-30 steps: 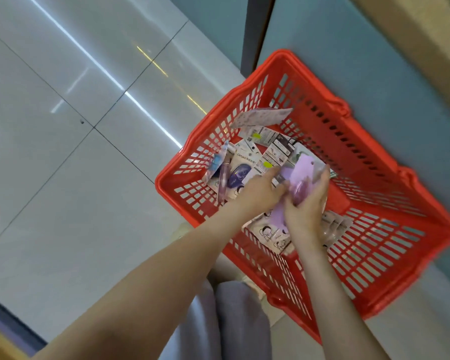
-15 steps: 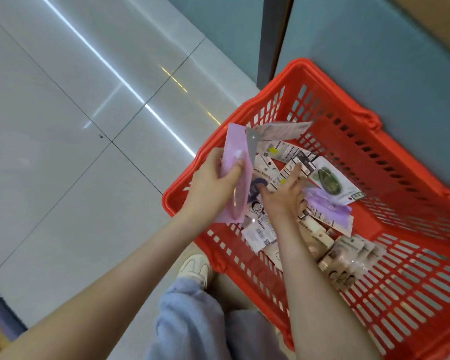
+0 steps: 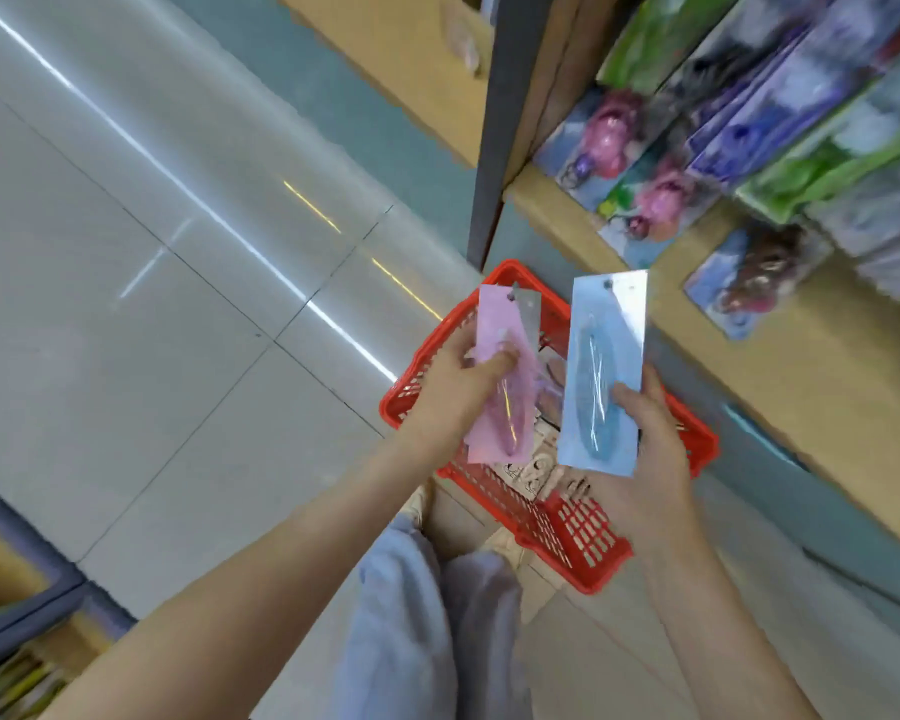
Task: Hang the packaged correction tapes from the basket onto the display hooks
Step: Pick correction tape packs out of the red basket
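Pink packaged correction tape (image 3: 497,324) is sitting at mid-frame in the left hand (image 3: 450,394), whose fingers are pinching it; the right hand (image 3: 655,449) is gripping a blue pack (image 3: 601,376) just beside it. Both packs are hovering above the red basket (image 3: 583,558), where more are lying. Judged step: carrying stock to the display. Next, each punched hole is needing alignment with a hook; none is showing clearly among the blurred goods (image 3: 749,148) at upper right.

loose grey-blue trousers (image 3: 411,626), pale shoes (image 3: 420,504)

Red basket (image 3: 588,563) on tiled floor (image 3: 178,381)
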### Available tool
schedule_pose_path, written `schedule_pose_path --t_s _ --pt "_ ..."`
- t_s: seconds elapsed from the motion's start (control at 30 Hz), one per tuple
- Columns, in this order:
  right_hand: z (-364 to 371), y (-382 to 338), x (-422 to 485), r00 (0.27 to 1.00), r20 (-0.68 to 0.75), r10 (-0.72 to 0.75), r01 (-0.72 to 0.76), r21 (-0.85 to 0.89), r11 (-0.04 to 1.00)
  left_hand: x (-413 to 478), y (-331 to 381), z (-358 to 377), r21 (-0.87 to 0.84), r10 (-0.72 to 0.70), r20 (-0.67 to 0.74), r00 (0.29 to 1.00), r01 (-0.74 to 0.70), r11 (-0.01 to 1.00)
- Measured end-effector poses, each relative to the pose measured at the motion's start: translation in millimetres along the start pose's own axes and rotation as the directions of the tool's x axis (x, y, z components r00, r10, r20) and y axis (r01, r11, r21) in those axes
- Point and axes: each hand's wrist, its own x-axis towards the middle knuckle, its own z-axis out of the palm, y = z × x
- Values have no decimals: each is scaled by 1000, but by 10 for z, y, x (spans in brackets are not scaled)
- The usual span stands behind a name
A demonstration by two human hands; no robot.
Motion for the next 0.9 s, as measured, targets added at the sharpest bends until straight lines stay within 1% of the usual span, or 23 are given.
schedule_pose_path --t_s 0.03,0.1,0.2,0.27,0.33,0.43,0.5,0.6,0.63,0.67,0.73,0.83,0.9 --pt "174 -246 -251 1000 -6 -19 19 1 1000 -227 314 -7 -23 22 53 998 -21 1000" --pt "517 -689 -680 996 30 -89 91 -76 993 -652 911 -49 -54 52 135 989 -45 998" --pt "938 -1265 -1242 977 97 -189 207 -228 951 -1228 1702 -176 -19 147 184 972 -147 989" --pt "1198 -1630 -1614 957 109 -268 290 -336 896 -1624 2168 -273 -4 209 230 951 -214 977" --pt "1427 -1972 -1975 917 134 -377 395 -450 801 -2004 2579 -357 1 268 268 925 -279 960" --pt "1659 -2411 -2461 788 207 -580 574 -586 572 -2505 3085 -421 -4 379 331 864 -401 916" --pt "1727 -2663 -2762 706 271 -655 639 -642 424 -2799 3358 -411 5 448 362 818 -482 876" --pt "1694 -2990 -3195 609 398 -686 647 -750 139 -3209 3657 -305 -24 524 415 744 -567 823" --pt "1647 -3083 -3346 583 431 -689 640 -766 62 -3351 3726 -244 -38 545 436 716 -591 806" --pt "1585 -3174 -3505 567 446 -692 627 -779 11 -3505 3791 -168 -42 562 459 688 -615 787" --pt "1404 -3336 -3830 548 445 -708 596 -802 -43 -3808 3873 33 -26 587 510 629 -670 742" --pt "1009 -3556 -4393 562 387 -731 512 -857 -60 -4270 3882 444 -22 605 574 552 -728 685" --pt "648 -3667 -4797 547 355 -758 477 -876 -66 -4622 3821 792 -42 617 621 482 -767 641"
